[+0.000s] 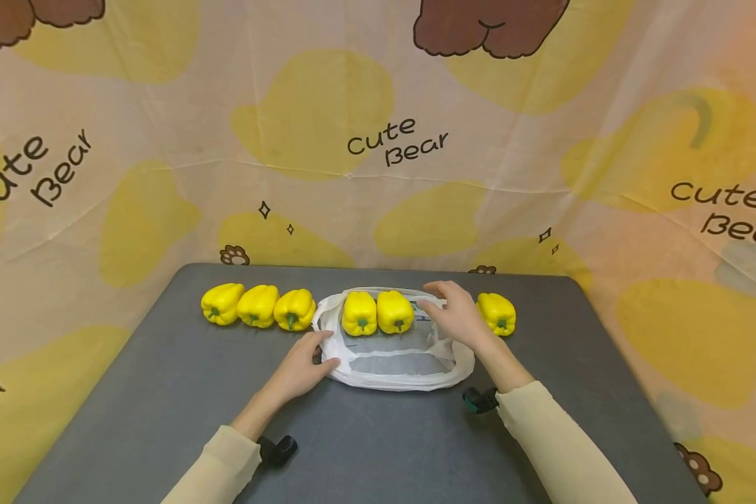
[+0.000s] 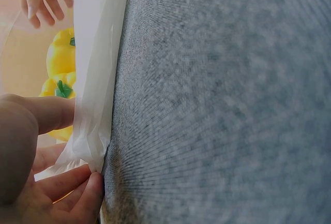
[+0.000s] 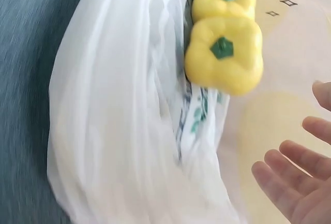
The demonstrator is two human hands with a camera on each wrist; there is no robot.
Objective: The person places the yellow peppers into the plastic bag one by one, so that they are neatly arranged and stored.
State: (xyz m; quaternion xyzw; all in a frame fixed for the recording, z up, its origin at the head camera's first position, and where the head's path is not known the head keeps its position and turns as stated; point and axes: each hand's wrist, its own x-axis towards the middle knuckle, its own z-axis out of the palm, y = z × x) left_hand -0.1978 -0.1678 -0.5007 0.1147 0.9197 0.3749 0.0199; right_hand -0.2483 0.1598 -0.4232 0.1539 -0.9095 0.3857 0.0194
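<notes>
A white plastic bag point(image 1: 403, 381) lies spread open on the table, its rim forming an oval. Two yellow bell peppers, a left one point(image 1: 359, 313) and a right one point(image 1: 395, 312), sit side by side within the rim at the far side, green stems toward me. My left hand point(image 1: 300, 365) pinches the bag's left edge between thumb and fingers, as the left wrist view shows at the plastic point(image 2: 95, 105). Over the bag's far right part hovers my right hand point(image 1: 460, 315), fingers spread and holding nothing; the right wrist view shows its fingers point(image 3: 295, 167) apart from the bag.
Left of the bag, three more yellow bell peppers point(image 1: 258, 306) stand in a row on the grey table point(image 1: 378, 448). Another yellow bell pepper point(image 1: 498, 313) is at the right, partly behind my right hand. A printed cloth point(image 1: 315, 112) hangs behind the table's far edge.
</notes>
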